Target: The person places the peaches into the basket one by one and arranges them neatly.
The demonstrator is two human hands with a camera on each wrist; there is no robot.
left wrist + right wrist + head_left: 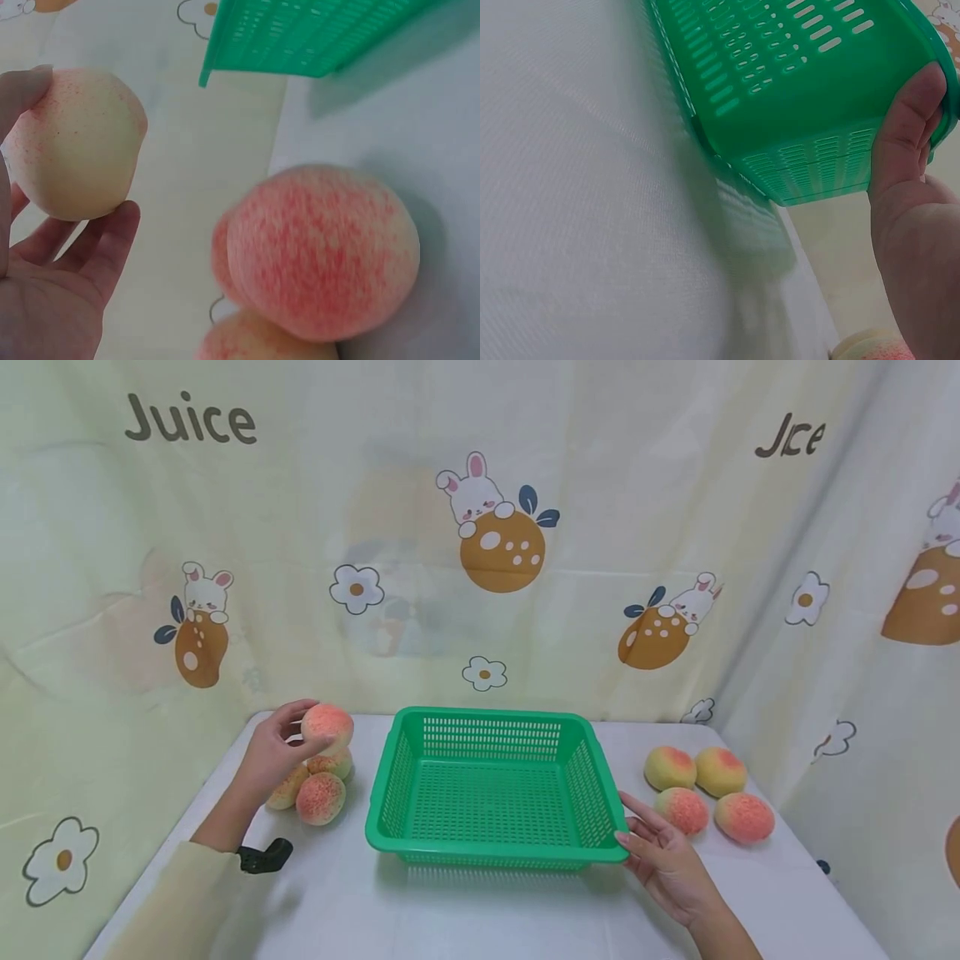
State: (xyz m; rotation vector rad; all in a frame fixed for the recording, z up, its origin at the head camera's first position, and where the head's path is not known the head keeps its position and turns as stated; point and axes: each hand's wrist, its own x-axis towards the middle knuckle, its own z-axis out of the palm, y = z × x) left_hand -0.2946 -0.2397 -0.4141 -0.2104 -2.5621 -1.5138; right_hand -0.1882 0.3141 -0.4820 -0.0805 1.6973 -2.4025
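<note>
My left hand holds a pink and cream peach up above the other peaches on the left side of the table. In the left wrist view, thumb and fingers curl around this peach. Below it sit several more, the nearest a pink-speckled peach. A green plastic basket with slotted walls stands in the middle, nothing inside it. At its front right corner my right hand grips the rim, the thumb on the outer wall in the right wrist view.
To the right of the basket lie several peaches, with a yellow peach at the back and a pink peach at the front. A black curved object is by the left sleeve. A printed curtain hangs behind the white table.
</note>
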